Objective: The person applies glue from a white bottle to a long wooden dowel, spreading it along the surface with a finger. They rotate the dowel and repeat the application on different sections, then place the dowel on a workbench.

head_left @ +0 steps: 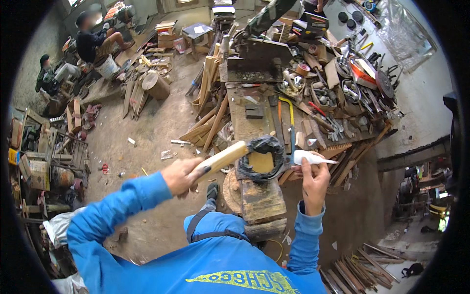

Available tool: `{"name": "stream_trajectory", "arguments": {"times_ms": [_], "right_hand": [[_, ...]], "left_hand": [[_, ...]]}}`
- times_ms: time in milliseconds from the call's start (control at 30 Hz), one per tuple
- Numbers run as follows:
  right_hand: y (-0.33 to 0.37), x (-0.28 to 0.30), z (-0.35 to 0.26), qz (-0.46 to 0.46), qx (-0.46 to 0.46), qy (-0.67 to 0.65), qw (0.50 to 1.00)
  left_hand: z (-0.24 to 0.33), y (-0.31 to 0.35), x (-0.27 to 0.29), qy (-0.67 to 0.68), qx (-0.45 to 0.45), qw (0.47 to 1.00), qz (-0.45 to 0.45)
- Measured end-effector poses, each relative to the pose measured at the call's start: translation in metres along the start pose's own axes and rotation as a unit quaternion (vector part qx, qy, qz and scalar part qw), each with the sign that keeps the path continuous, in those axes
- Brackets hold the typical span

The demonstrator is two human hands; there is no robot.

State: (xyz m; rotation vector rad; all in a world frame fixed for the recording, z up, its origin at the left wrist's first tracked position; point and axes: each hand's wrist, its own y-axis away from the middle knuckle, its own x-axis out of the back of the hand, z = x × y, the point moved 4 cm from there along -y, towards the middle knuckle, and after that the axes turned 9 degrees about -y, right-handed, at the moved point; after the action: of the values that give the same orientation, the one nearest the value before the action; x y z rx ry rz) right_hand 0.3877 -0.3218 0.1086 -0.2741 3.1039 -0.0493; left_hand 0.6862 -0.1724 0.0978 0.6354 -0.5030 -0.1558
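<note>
My left hand (181, 177) is closed around one end of a pale wooden piece (223, 159), shaped like a thick handle. Its far end reaches up to the rim of a container lined with black plastic (280, 152), which holds tan, powdery-looking material. In my right hand (315, 182) is a small white squeeze bottle (302, 157), gripped between thumb and fingers, its thin nozzle pointing right. The bottle is just right of the container and apart from the wooden piece. The container rests on the near end of a wooden workbench (249, 120), above a worn wooden block (262, 200).
A yellow-framed hacksaw (292, 117) and a dark notched metal block (254, 111) lie farther up the bench. Hand tools and scraps crowd its right side, with pliers (337, 128) among them. Planks (215, 122) lean on the left. Two people (90, 44) sit at the far left.
</note>
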Motion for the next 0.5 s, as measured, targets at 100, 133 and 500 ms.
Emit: {"name": "stream_trajectory", "arguments": {"times_ms": [100,133,500], "right_hand": [[0.021,0.030,-0.022,0.077,0.038,-0.041,0.995],[0.029,0.039,-0.026,0.095,0.043,-0.053,0.993],[0.112,0.132,-0.035,0.265,0.065,-0.097,0.957]], "left_hand": [[0.068,-0.031,0.014,-0.339,-0.199,0.917,0.063],[0.080,-0.044,0.009,-0.390,-0.184,0.902,0.033],[0.130,-0.125,-0.093,-0.700,-0.080,0.710,0.023]]}}
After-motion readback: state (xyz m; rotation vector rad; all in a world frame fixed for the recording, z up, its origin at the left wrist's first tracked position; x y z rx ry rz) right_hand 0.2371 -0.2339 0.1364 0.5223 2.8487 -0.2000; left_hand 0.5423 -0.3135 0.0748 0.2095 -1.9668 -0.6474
